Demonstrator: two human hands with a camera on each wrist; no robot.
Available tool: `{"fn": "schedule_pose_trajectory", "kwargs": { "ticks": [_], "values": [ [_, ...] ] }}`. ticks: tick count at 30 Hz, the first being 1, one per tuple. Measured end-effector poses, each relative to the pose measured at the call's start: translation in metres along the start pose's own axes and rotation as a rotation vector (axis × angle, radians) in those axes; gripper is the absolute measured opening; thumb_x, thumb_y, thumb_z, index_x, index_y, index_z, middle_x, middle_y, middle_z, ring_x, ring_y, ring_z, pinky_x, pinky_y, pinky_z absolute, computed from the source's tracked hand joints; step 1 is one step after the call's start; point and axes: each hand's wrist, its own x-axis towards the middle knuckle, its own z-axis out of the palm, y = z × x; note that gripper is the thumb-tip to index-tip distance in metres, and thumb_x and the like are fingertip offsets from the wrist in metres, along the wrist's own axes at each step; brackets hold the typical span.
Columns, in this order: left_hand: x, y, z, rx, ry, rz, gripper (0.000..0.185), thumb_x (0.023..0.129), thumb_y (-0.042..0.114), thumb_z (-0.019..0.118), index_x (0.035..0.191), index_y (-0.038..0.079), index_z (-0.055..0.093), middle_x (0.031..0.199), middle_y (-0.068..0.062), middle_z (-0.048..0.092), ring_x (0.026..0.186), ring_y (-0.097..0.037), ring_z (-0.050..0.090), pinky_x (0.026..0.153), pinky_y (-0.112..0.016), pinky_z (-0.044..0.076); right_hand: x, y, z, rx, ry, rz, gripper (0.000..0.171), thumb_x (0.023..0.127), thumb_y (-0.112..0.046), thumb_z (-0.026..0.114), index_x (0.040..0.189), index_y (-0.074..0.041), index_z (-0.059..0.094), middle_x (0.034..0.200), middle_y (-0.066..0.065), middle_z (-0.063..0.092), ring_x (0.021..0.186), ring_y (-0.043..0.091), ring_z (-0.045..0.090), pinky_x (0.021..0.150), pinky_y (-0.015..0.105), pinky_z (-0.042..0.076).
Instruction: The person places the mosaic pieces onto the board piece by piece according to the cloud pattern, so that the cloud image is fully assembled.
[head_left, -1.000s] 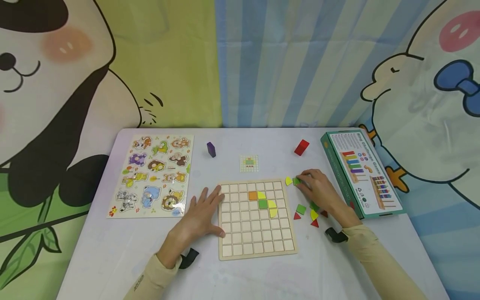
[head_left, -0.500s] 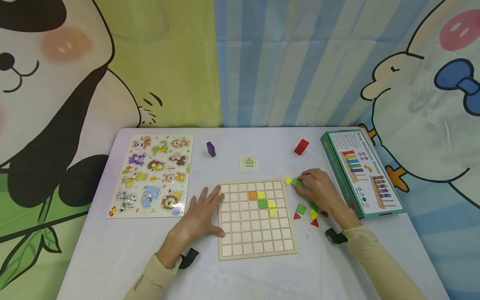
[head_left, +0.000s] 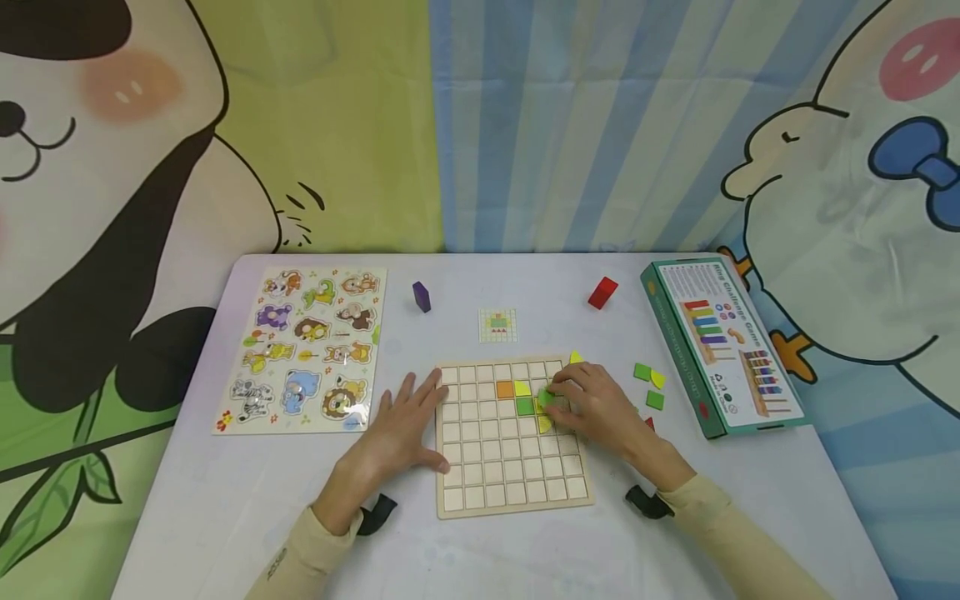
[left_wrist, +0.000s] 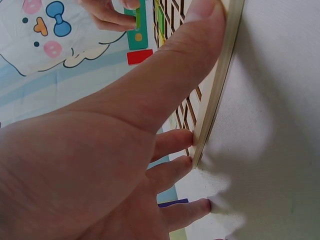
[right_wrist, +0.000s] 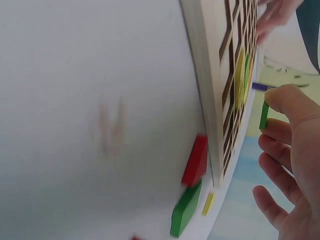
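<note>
A small green tile (head_left: 546, 397) is being held in the fingertips of the right hand (head_left: 596, 410), pinched between thumb and forefinger just above the upper right part of a wooden grid board (head_left: 480, 492). The right wrist view is showing the same green tile (right_wrist: 263, 115) standing on edge in that hand (right_wrist: 287, 150), close to the board's face (right_wrist: 207, 75). On the board, an orange tile (head_left: 506, 389), a yellow piece (head_left: 522, 388) and a green square (head_left: 525, 407) are already sitting in neighbouring cells just left of the held tile.

The left hand (head_left: 397, 433) is lying flat on the white table (head_left: 225, 500), fingers straight and spread, its fingertips pressing against the board's left edge (left_wrist: 220, 85).

Loose green and yellow pieces (head_left: 648, 375) are lying on the table right of the board, near a green game box (head_left: 720, 342). A small pattern card (head_left: 498, 326) is resting just beyond the board, with a purple block (head_left: 422, 297) and a red block (head_left: 602, 292) farther back. An animal puzzle board (head_left: 307, 350) is lying well to the left.
</note>
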Motion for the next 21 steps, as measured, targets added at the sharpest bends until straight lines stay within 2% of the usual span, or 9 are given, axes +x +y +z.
{"fn": "schedule_pose_trajectory", "kwargs": {
  "ticks": [8,15,21],
  "values": [
    [0.0,0.001,-0.001,0.002,-0.006,-0.003,0.117,0.061,0.036,0.096,0.157,0.008,0.036,0.172,-0.008,0.013,0.157,-0.045,0.007,0.119,-0.074,0.01,-0.001,-0.026,0.009,-0.019,-0.031,-0.057,0.027,0.08,-0.026,0.087,0.099,-0.009,0.079,0.099,0.001,0.068,0.101,0.021,0.062,0.092,0.04,0.052],
    [0.001,0.0,0.0,-0.002,-0.005,-0.002,0.116,0.061,0.035,0.096,0.157,0.007,0.036,0.172,-0.009,0.014,0.157,-0.045,0.007,0.119,-0.074,0.01,-0.005,-0.036,0.01,-0.016,-0.098,-0.039,0.025,0.084,-0.027,0.084,0.103,-0.011,0.079,0.102,-0.002,0.067,0.104,0.019,0.061,0.096,0.038,0.05],
    [0.001,0.001,-0.001,-0.01,-0.009,-0.003,0.117,0.061,0.034,0.096,0.157,0.007,0.036,0.172,-0.009,0.013,0.157,-0.045,0.006,0.119,-0.074,0.01,-0.008,-0.038,0.012,-0.027,-0.11,-0.036,0.027,0.086,-0.029,0.082,0.105,-0.011,0.079,0.104,-0.002,0.067,0.106,0.02,0.061,0.096,0.037,0.049]
  ]
}}
